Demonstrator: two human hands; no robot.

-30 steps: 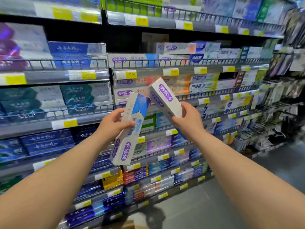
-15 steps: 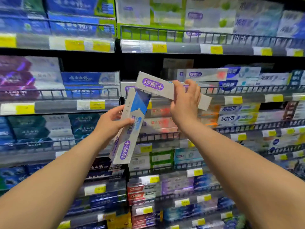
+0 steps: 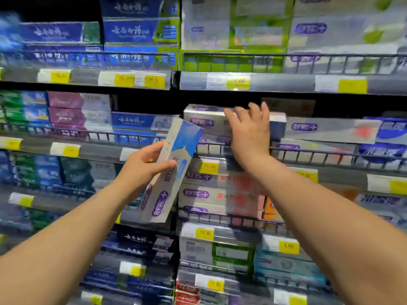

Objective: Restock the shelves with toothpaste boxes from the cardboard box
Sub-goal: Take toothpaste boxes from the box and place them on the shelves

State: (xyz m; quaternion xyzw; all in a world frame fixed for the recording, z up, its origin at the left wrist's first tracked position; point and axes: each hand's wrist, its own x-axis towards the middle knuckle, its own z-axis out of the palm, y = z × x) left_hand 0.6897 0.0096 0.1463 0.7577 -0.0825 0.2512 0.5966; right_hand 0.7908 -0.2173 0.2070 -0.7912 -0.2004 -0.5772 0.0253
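Fingers [image 3: 253,111] of your right hand [image 3: 248,137] are spread loose, palm laid against the front of a white box with a purple logo [image 3: 204,121] sitting on the shelf behind the wire rail [image 3: 330,154]. Whether the fingertips hook its top edge, can't tell, too blurred. Your left hand [image 3: 143,170] pinches a second toothpaste box [image 3: 169,170] at mid-length, thumb in front, other fingers behind, box tilted with its blue end up, just left of the right wrist.

Risks: the shelved box looks not fully seated, so letting go early could let it tip forward over the rail. A hard push may skew it or shove the neighbours to the right of your fingers. The left box is held off-centre, so the long lower end could swing and slip, or clip the rail below. Cardboard box not in view.
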